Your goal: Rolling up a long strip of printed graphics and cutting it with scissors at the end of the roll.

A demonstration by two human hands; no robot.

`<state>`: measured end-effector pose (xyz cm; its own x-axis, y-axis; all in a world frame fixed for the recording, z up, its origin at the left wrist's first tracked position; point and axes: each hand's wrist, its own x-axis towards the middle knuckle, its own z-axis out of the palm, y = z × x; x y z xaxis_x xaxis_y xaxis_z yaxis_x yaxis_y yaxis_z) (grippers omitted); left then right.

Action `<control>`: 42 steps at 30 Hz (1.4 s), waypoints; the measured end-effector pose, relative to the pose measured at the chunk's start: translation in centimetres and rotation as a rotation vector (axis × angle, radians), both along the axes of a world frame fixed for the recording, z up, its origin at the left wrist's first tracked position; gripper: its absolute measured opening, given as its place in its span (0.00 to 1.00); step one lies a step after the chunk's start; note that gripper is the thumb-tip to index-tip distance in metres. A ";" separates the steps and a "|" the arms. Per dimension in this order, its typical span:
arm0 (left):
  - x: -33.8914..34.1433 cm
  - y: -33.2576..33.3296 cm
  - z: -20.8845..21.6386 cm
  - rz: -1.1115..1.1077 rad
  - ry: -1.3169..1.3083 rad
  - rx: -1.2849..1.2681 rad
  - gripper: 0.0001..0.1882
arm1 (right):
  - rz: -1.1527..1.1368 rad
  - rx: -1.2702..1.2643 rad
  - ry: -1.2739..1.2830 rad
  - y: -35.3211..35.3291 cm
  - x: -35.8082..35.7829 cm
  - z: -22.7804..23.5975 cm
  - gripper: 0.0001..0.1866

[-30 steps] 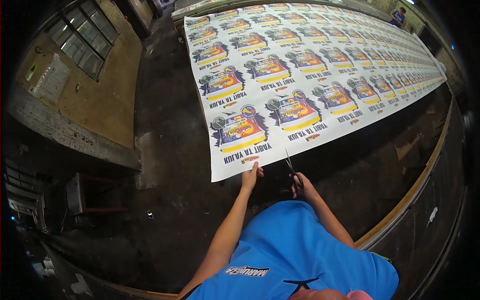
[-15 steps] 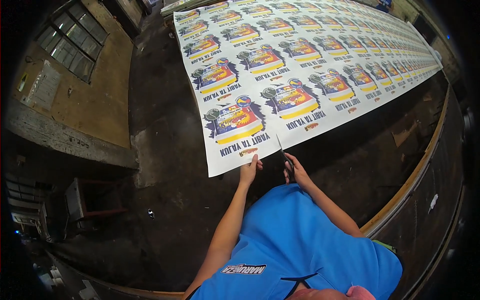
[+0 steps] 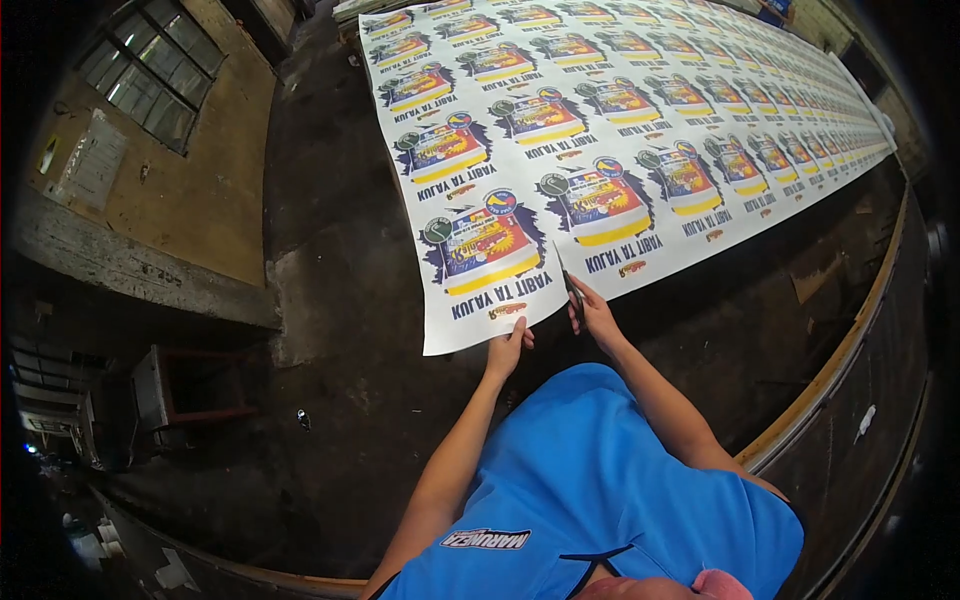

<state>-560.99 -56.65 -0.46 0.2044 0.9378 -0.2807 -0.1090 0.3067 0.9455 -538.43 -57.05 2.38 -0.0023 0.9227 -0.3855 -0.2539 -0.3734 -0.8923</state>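
A long white printed sheet [image 3: 441, 335] with rows of repeated colourful designs stretches from near me toward the far right. My left hand [image 3: 510, 349] pinches its near edge below the closest design, thumb on top. In my right hand [image 3: 599, 318] is a pair of dark-handled scissors [image 3: 572, 288], the blades pointing away from me. They sit in the sheet's near edge between the first two designs of the nearest row. The lower blade and part of the handles are hidden.
Dark floor [image 3: 340, 470] lies to the left, with a worn wall and a barred window [image 3: 150, 75] beyond. A wooden-edged counter [image 3: 800, 410] curves along the right. Another person [image 3: 775, 10] stands at the far end of the sheet.
The scissors and my right hand have moved forward, farther into the sheet between the two designs. My left hand keeps hold of the edge. The whole view has shifted slightly.
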 end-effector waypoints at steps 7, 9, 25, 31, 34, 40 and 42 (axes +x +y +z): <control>-0.3 0.0 2.1 -0.042 0.052 -0.049 0.16 | 0.073 0.021 -0.075 11.6 1.9 -2.1 0.26; -0.7 0.2 2.8 -0.106 0.105 -0.084 0.16 | 0.069 -0.028 -0.067 15.7 2.3 -2.8 0.27; -2.1 2.6 8.9 -0.055 0.154 -0.641 0.12 | 0.164 0.063 -0.102 45.9 1.2 -6.5 0.24; 0.0 1.6 8.4 0.125 0.068 -0.743 0.13 | 0.121 0.210 -0.329 58.8 -0.2 -7.8 0.23; 0.8 1.1 8.2 0.164 0.099 -0.803 0.14 | 0.154 0.097 -0.299 65.8 -0.9 -8.1 0.23; 2.3 0.2 7.8 0.304 0.034 -0.819 0.15 | 0.139 0.282 -0.326 77.7 -2.2 -8.4 0.23; 3.2 -0.1 7.3 0.389 0.027 -0.802 0.15 | 0.158 0.336 -0.311 79.0 -2.1 -8.8 0.24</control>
